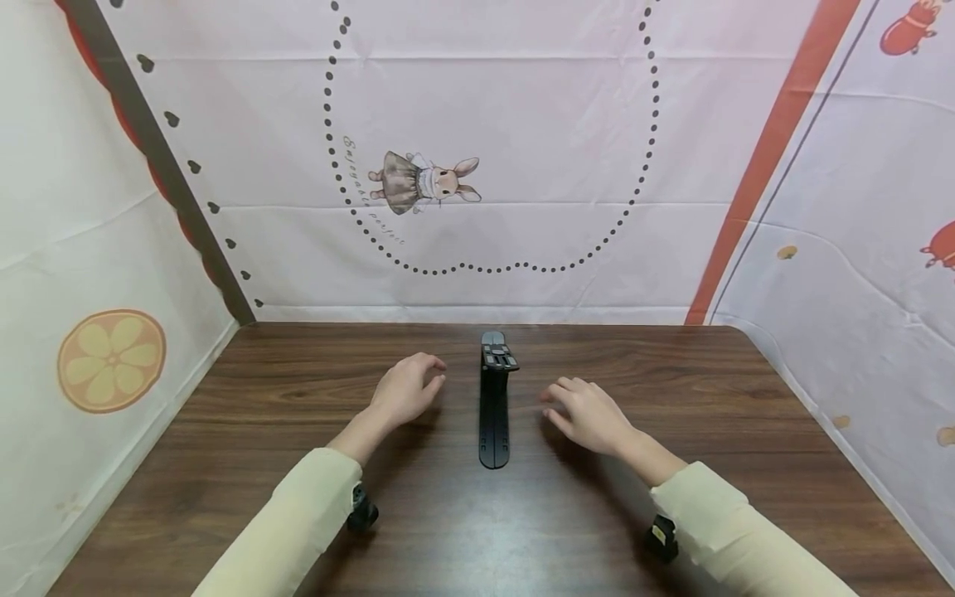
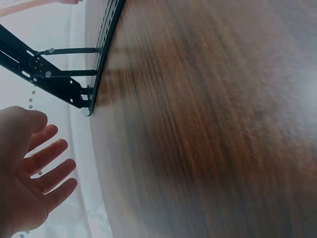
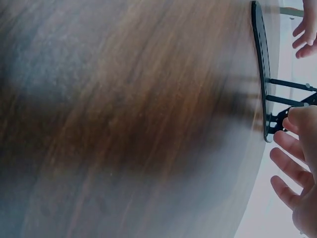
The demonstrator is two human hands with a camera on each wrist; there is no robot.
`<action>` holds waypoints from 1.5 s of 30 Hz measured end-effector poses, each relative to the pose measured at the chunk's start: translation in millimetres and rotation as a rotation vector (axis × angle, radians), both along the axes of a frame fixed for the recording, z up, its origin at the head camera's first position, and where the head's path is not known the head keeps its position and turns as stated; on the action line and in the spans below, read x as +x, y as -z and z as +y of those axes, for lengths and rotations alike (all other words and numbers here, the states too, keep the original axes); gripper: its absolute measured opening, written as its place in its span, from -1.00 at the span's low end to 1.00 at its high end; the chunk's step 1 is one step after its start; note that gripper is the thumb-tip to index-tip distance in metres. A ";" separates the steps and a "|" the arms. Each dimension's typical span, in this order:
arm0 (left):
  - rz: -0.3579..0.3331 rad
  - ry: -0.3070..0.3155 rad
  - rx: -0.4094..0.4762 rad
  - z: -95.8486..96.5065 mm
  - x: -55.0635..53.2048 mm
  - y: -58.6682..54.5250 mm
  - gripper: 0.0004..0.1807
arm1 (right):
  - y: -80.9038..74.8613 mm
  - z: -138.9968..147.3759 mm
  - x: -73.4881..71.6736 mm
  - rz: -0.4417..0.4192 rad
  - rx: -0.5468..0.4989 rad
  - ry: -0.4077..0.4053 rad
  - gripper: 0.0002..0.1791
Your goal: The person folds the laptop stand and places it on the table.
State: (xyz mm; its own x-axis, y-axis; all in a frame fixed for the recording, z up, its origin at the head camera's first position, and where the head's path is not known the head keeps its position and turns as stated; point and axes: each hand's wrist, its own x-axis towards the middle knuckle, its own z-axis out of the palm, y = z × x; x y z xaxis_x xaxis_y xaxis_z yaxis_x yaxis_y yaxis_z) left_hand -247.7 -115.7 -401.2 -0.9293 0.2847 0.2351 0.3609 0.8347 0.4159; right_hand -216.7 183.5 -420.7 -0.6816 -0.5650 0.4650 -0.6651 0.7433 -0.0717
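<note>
A black folding stand [image 1: 494, 427] is on the wooden table [image 1: 298, 390], between the two hands. It has a long flat base with rounded ends and a raised arm with a slotted top plate [image 1: 499, 357]. In the left wrist view, two thin struts [image 2: 72, 73] join the arm to the base [image 2: 105, 52]. My left hand [image 1: 405, 388] hovers to the stand's left, fingers loosely bent and holding nothing. On the other side, my right hand [image 1: 593, 414] is likewise unoccupied, its fingers spread in the right wrist view. Both hands are apart from the stand.
Behind the table hangs a pale printed cloth [image 1: 522, 166] with a rabbit figure [image 1: 425, 182]. Similar cloth covers the left [image 1: 45, 274] and right [image 1: 858, 207] sides. Dark wrist cameras [image 1: 362, 510] are strapped below both cream sleeves [image 1: 298, 522].
</note>
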 end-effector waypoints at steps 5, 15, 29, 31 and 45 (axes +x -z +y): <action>0.014 0.025 0.006 3.9 3.0 -1.4 -0.79 | -0.1 -5.0 -4.2 -0.004 -0.011 -0.001 -0.84; 0.021 0.039 0.057 26.9 -1.9 5.0 -0.77 | -1.5 -28.4 -22.0 -0.138 -0.111 0.061 -0.81; -0.019 0.013 0.162 50.4 -8.5 15.6 -0.72 | -2.1 -45.5 -36.2 -0.302 -0.243 0.143 -0.79; -0.017 0.007 0.163 52.6 -9.0 15.7 -0.72 | -1.1 -48.6 -37.2 -0.315 -0.251 0.152 -0.83; 0.004 -0.050 0.199 63.8 -16.2 17.4 -0.87 | 2.8 -62.5 -42.2 -0.248 -0.300 0.224 -0.95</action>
State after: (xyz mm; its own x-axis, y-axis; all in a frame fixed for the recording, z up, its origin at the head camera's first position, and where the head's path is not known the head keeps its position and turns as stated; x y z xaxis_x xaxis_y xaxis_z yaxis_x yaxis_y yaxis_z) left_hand -263.8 -51.8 -418.6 -0.9399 0.1863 0.2861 0.3236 0.7531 0.5728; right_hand -259.0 121.0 -423.5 -0.8835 -0.2555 0.3926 -0.4251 0.7892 -0.4432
